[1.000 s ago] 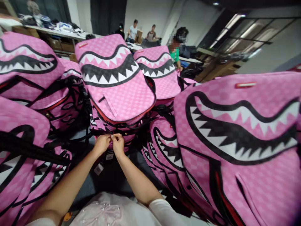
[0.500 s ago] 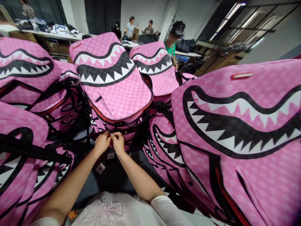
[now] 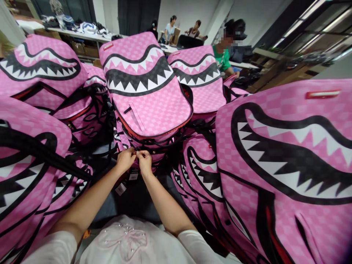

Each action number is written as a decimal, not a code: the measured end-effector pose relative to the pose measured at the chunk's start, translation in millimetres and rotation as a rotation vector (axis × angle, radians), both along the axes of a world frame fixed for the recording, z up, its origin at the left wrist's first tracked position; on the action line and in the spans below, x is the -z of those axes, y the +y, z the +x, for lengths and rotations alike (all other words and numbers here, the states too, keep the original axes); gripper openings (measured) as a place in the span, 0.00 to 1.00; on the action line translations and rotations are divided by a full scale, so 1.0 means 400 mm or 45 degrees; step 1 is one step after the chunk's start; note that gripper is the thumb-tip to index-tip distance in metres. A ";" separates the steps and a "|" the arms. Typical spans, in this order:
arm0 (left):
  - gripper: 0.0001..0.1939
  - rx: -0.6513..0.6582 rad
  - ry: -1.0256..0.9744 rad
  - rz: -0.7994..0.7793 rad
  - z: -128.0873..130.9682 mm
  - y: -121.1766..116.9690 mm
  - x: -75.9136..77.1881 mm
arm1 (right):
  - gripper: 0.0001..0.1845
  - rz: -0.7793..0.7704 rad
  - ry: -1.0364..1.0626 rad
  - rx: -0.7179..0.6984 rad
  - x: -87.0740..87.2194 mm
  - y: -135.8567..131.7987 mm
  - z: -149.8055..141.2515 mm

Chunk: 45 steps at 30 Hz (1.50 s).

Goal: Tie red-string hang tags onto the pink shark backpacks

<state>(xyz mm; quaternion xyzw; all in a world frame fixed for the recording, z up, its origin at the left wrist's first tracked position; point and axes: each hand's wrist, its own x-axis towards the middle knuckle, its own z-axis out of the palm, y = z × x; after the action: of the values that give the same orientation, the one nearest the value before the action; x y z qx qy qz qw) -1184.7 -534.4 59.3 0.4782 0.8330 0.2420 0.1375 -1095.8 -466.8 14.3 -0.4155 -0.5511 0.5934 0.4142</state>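
A pink checked backpack (image 3: 148,110) with a printed black-and-white shark mouth lies tilted on top of other pink bags in front of me. At its near lower edge, my left hand (image 3: 126,159) and my right hand (image 3: 144,161) meet with fingertips pinched together. What they pinch is a small dark thing that I cannot make out, close to the black straps and zip edge. Below the hands hang a white paper tag (image 3: 133,176) and a second white tag (image 3: 120,189).
A large pink backpack (image 3: 275,146) stands close on my right, with smaller ones beside it. More pink backpacks (image 3: 33,121) crowd the left. Behind, a person in a green top (image 3: 223,58) stands near a long table (image 3: 79,36) with piled fabric; other people are farther back.
The view has swung left, so the bags appear farther right. Both hands stay pinched together at the same edge of the backpack, with little visible change.
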 end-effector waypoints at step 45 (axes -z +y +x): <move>0.14 -0.001 -0.216 0.167 0.024 -0.002 -0.035 | 0.18 -0.457 -0.005 -0.236 -0.059 0.055 0.029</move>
<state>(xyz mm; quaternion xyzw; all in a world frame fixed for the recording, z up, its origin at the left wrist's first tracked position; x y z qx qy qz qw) -1175.1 -535.0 73.2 0.4636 0.8008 0.3358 0.1759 -1084.2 -445.0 38.0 -0.4311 -0.4732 0.7169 0.2760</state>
